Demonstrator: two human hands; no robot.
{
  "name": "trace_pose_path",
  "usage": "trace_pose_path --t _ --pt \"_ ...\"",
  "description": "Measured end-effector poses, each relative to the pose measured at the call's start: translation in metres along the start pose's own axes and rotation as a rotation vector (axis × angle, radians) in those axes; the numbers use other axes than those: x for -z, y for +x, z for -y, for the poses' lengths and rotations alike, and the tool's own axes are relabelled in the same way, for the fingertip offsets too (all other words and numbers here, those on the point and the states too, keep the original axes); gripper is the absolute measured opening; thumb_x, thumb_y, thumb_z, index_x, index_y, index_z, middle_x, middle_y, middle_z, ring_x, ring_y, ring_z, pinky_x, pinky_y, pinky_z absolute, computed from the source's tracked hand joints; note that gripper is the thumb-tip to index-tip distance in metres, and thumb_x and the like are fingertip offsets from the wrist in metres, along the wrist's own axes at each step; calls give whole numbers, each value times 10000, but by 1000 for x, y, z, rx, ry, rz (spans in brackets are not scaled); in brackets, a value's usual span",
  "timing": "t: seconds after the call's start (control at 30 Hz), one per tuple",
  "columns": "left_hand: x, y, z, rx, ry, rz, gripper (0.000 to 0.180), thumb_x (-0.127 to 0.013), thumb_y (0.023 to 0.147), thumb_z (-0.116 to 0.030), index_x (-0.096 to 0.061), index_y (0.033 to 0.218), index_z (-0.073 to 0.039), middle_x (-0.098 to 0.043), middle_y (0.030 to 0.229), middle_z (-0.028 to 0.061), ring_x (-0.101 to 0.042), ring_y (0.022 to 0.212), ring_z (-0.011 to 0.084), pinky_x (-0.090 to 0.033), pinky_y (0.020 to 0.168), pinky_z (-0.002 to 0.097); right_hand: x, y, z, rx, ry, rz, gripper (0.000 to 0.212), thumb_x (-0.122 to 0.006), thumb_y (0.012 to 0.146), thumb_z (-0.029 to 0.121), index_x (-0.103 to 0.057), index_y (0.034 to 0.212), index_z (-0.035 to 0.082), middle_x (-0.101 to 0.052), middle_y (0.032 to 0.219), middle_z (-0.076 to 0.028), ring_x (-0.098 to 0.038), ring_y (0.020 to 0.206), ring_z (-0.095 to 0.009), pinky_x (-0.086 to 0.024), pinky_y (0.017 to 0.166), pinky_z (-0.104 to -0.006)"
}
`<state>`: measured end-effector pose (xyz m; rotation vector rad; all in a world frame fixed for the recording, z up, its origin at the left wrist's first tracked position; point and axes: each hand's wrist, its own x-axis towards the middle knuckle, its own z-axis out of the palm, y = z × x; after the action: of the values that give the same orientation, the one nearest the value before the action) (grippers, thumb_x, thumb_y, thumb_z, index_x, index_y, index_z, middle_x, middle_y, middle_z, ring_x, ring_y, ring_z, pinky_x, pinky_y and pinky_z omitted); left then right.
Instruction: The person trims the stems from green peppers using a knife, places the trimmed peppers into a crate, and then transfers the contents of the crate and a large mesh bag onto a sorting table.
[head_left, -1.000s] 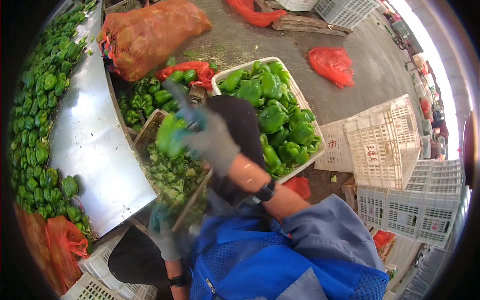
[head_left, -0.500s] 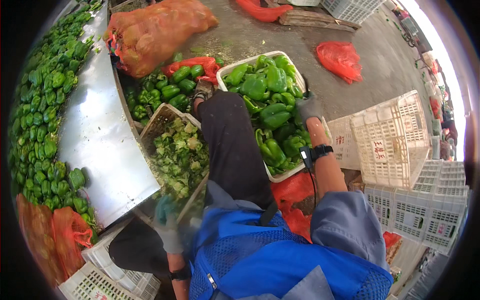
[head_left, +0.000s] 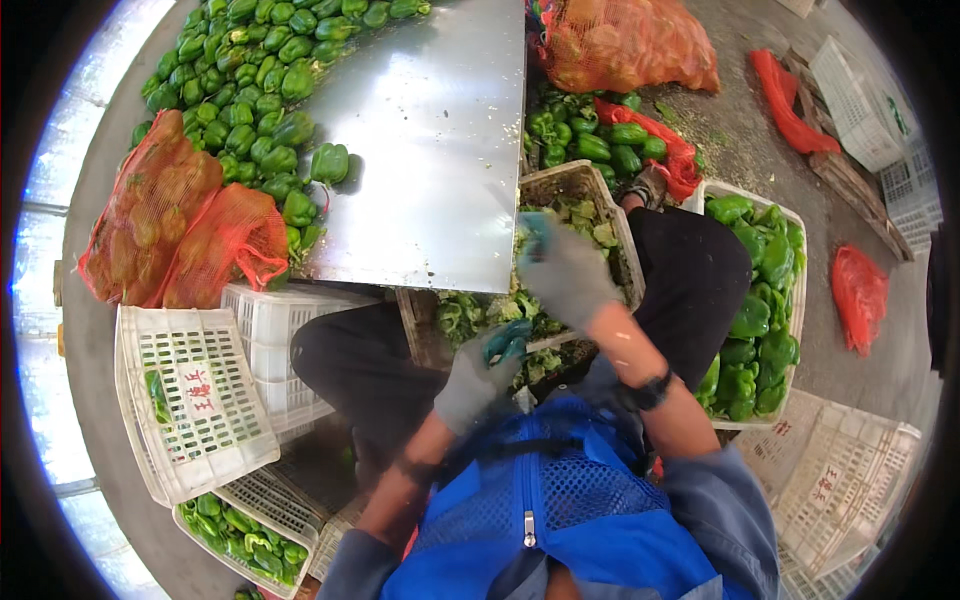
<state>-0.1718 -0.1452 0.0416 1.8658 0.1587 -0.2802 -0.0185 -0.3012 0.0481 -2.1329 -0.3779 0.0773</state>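
My left hand (head_left: 478, 378), in a grey glove with teal fingertips, is over the near side of a crate (head_left: 628, 240) between my knees. Its fingers curl inward; whatever they may hold is hidden. The crate contains pale green trimmings (head_left: 462, 318) that look like pepper cores. My right hand (head_left: 568, 270), also gloved, reaches over the same crate beside the metal table's corner. Motion smears its fingers. To the right of my right knee stands a white crate (head_left: 797, 300) full of green bell peppers (head_left: 772, 262).
A metal table (head_left: 430, 130) carries heaped green peppers (head_left: 250, 110). Filled red mesh sacks (head_left: 150, 215) lie at its left edge, another sack (head_left: 630, 45) beyond it. White crates (head_left: 200, 400) stand left and right. Empty red netting (head_left: 860, 295) lies on the floor.
The view has swung left, so the scene sits further right. My right hand has left the pepper crate and come over the trimmings. My left hand has come up to the trimmings crate's near side.
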Motion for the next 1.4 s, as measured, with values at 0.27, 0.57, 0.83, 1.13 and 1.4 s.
trace_pose_path --t 0.27,0.57,0.83,1.13,1.4 --pt "22 -13 15 233 -211 -279 386 -596 1084 -141 -658 1405 64 -734 1242 79 -666 1086 147 -546 952 313 -153 86 38 198 -263 358 868 -611 902 59 -286 1705 103 -636 1433 -264 -639 1315 -406 -567 1047 -479" --pt "21 -15 -31 -26 -789 -248 538 -524 1117 -328 -508 1541 5 -645 1409 147 -660 1205 249 -550 1049 415 -127 -41 98 125 -225 -392 658 -673 919 452 -613 1467 92 -568 1462 -186 -547 1360 -384 -383 1136 -712" --pt "26 -23 -66 -132 -719 -154 633 -493 1141 -401 -416 1619 7 -631 1448 184 -668 1206 276 -521 1110 438 70 -57 -72 137 -19 -461 544 -758 927 267 -601 1411 74 -560 1451 -231 -560 1338 -418 -492 1122 -521" --pt "6 -18 -62 -73 -345 -345 510 -518 1145 -263 -504 1556 38 -694 1339 180 -692 1150 230 -533 1048 384 197 -43 -160 -163 -808 -517 301 -707 950 270 -701 1196 97 -698 1237 -169 -665 1168 -371 -547 979 -478" --pt "3 -12 -50 -57 -236 -352 514 -504 1142 -255 -505 1554 54 -694 1345 191 -693 1149 240 -534 1047 387 178 -52 -268 -349 -396 -271 392 -753 907 218 -702 1247 29 -755 1146 -203 -734 1047 -365 -581 934 -450"
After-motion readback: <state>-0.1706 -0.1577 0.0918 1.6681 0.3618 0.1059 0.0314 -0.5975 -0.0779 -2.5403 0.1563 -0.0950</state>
